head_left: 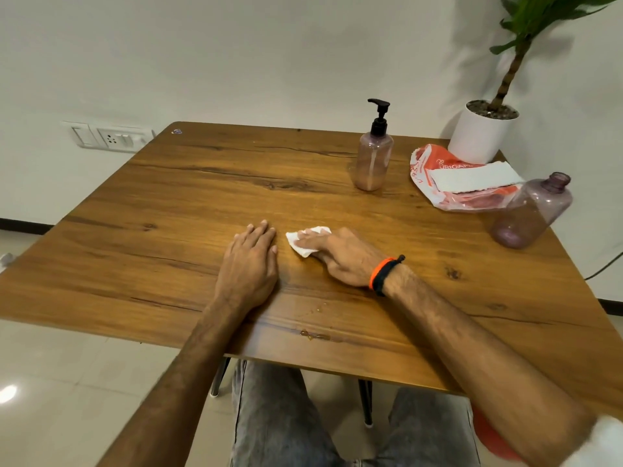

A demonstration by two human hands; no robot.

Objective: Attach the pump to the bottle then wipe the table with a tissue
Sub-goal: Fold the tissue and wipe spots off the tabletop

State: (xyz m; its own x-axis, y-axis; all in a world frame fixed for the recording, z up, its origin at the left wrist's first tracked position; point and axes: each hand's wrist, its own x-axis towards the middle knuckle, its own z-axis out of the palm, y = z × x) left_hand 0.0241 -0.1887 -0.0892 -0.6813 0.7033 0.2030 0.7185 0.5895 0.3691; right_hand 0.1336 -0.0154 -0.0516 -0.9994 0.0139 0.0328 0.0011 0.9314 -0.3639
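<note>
A translucent pinkish bottle [372,160] with a black pump [380,116] screwed on top stands upright at the far middle of the wooden table [168,203]. My right hand [340,256] presses a folded white tissue [305,242] flat against the tabletop, fingers on top of it. My left hand [251,264] lies palm down just left of the tissue, fingers together and holding nothing. Small wet drops [312,333] sit near the table's front edge.
A second pinkish bottle [532,212] without a cap stands at the right edge. An orange and white tissue pack [451,193] with a white sheet [475,176] on it lies behind it. A white plant pot [478,136] stands at the back right corner.
</note>
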